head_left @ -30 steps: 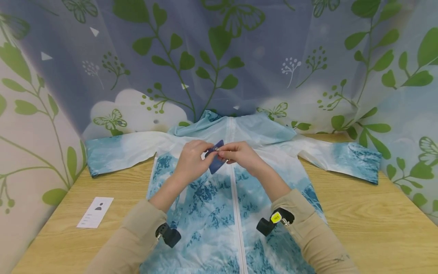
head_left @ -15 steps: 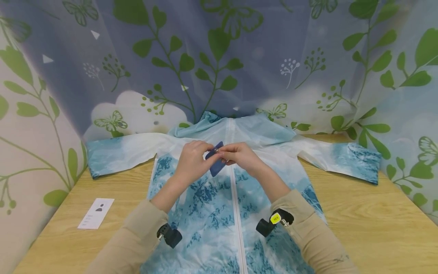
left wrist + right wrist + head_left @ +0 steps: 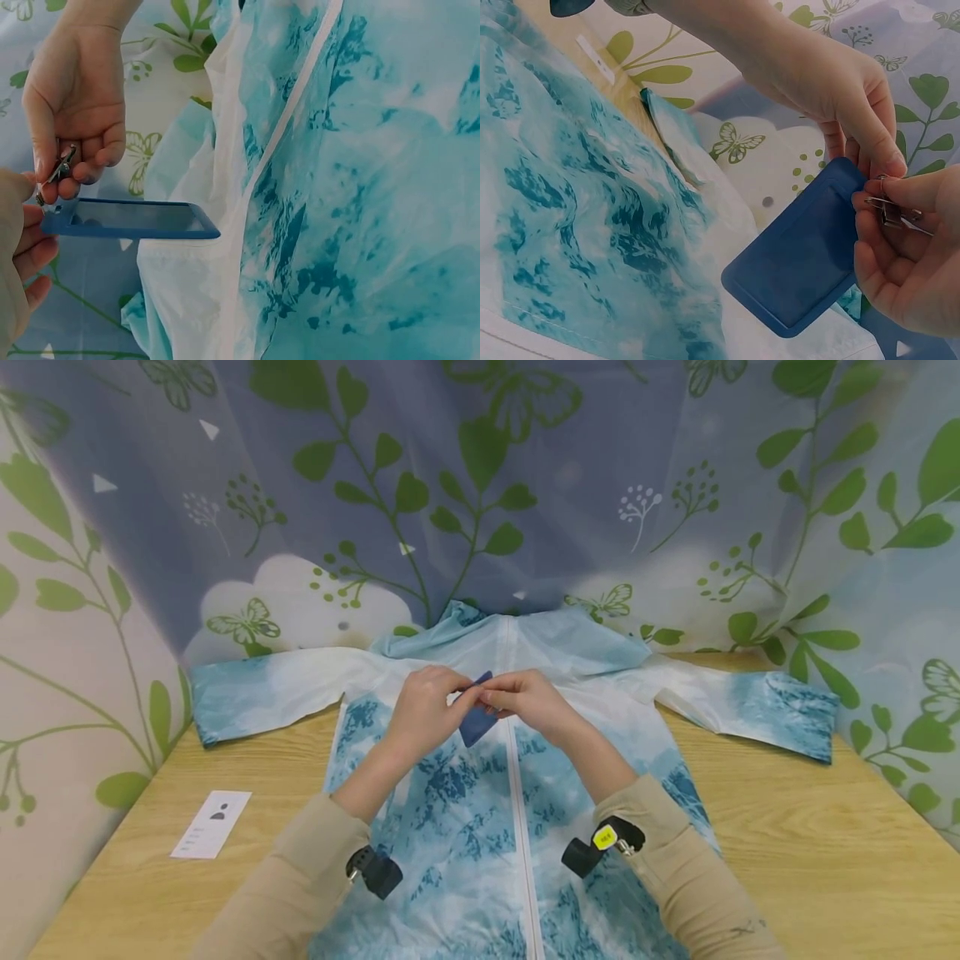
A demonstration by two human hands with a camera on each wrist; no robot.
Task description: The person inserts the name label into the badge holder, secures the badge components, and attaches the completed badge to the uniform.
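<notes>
A blue badge holder point(image 3: 477, 724) with a clear window hangs tilted over the chest of a spread jacket point(image 3: 450, 793). My left hand point(image 3: 423, 714) pinches the holder's slotted end between thumb and fingers. Close against it, my right hand point(image 3: 534, 702) grips a small metal clip point(image 3: 890, 211), its thumb and fingertips pressing near the holder's end. In the right wrist view the badge holder point(image 3: 795, 251) slants down and away from the fingertips of both hands. Whether the clip passes through the slot is hidden by the fingers.
Flat on the wooden table point(image 3: 810, 852), a white card point(image 3: 212, 824) with a portrait icon lies left of the jacket. The blue-and-white jacket is laid out with sleeves spread and a white zip down its middle. A leaf-patterned curtain point(image 3: 585, 468) encloses the back and sides.
Both hands stay nearly in place at the badge holder. The metal clip, visible between the fingertips earlier in the head view, is now covered by them.
</notes>
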